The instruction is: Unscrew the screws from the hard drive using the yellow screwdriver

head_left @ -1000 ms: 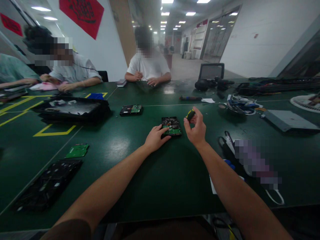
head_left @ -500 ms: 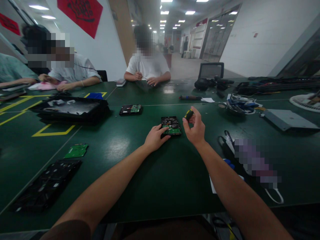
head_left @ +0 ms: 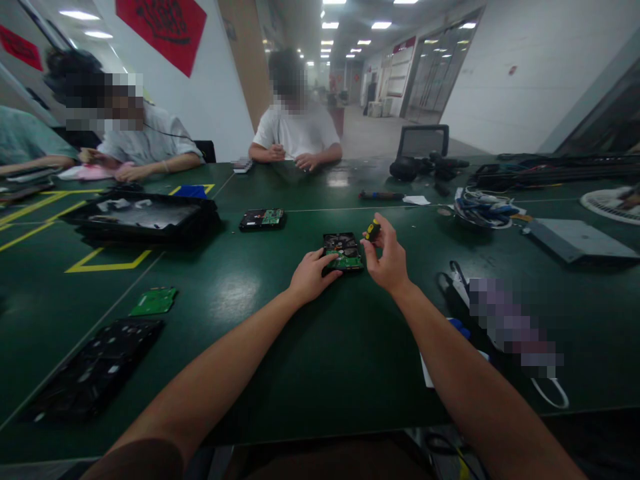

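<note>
A hard drive [head_left: 343, 249] with a green circuit board lies face up on the dark green table [head_left: 310, 347]. My left hand [head_left: 311, 275] rests on its near left corner, fingers pressed on it. My right hand [head_left: 385, 259] is closed round a small screwdriver with a black and yellow handle [head_left: 372, 230], held upright just right of the drive. The tool's tip is hidden behind my fingers.
A second hard drive [head_left: 262, 219] lies further back, beside a black tray [head_left: 143, 217]. A loose green board [head_left: 155, 301] and a black panel [head_left: 95, 373] lie at near left. Cables [head_left: 480, 208], a grey box [head_left: 575, 239] and tools sit at right. Three people sit across the table.
My right hand has shifted slightly left and down with the screwdriver, closer to the hard drive. My left hand has stayed on the drive.
</note>
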Demonstrator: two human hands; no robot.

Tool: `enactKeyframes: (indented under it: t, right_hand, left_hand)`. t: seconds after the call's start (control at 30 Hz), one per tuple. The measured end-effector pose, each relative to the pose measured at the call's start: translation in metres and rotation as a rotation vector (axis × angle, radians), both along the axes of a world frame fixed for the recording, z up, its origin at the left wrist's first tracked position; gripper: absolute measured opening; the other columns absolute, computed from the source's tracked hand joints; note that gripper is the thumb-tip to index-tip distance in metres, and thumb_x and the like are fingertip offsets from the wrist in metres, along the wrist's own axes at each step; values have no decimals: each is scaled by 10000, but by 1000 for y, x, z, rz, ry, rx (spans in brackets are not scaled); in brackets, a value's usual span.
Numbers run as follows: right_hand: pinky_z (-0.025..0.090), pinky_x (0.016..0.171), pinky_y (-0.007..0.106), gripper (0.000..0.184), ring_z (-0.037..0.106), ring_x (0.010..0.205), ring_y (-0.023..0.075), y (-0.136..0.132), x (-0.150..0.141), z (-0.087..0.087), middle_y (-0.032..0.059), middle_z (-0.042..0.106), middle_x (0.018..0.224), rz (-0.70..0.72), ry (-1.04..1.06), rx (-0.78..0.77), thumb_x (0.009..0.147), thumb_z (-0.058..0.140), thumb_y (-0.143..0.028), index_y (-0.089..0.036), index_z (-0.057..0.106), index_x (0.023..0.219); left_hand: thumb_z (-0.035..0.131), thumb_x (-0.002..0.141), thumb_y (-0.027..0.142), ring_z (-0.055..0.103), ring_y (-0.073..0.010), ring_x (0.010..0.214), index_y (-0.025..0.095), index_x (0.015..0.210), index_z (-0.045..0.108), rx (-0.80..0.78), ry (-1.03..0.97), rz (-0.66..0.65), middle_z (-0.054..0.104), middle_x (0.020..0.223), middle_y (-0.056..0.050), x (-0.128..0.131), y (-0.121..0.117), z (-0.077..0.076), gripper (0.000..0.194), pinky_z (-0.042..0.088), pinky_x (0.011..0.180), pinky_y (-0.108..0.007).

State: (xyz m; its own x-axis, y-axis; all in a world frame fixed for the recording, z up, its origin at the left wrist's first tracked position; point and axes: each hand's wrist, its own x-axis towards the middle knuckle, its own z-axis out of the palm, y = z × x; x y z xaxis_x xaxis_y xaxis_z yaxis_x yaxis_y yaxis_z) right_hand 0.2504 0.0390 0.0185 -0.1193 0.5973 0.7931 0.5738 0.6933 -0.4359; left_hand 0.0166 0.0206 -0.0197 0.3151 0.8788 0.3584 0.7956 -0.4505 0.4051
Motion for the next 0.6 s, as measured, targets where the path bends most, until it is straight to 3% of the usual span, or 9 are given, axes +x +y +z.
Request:
enactKeyframes:
  t: [0.17, 0.37, 0.53, 0.6]
  right_hand:
    - [655, 854, 488, 684, 702, 1042, 280, 1, 0, 2, 98, 590, 1446, -67, 7, 20, 958, 616, -339, -342, 330, 1578]
    - [635, 914, 468, 610, 714, 1021, 246, -1, -1, 6, 115, 623, 1374, -58, 66, -4, 1004, 501, -287, -293, 308, 1582]
    - [640, 867, 513, 572, 689, 965, 267, -1, 0, 7, 121, 620, 1312, -116, 46, 58, 961, 616, -341, -293, 434, 1502]
    - [638, 878, 510, 589, 693, 962, 265, -1, 0, 6, 123, 625, 1303, -113, 60, 55, 960, 614, -332, -289, 414, 1512]
  left_hand:
    - [645, 939, 511, 500, -315, 1373, 268, 1405, 638, -20, -4, -5, 523, 1531, -123, 0, 0, 1, 526, 441, 1130, -498]
    - [643, 938, 518, 491, -320, 1383, 265, 1399, 645, -19, -3, 12, 537, 1514, -136, 0, 0, 1, 526, 450, 1121, -498]
    - [640, 940, 519, 501, -313, 1373, 265, 1399, 644, -10, 1, 7, 536, 1513, -132, 0, 0, 0, 525, 448, 1124, -498]
    - [647, 936, 514, 499, -315, 1375, 268, 1397, 645, -8, 0, 9, 542, 1508, -130, 0, 0, 0, 523, 447, 1124, -504]
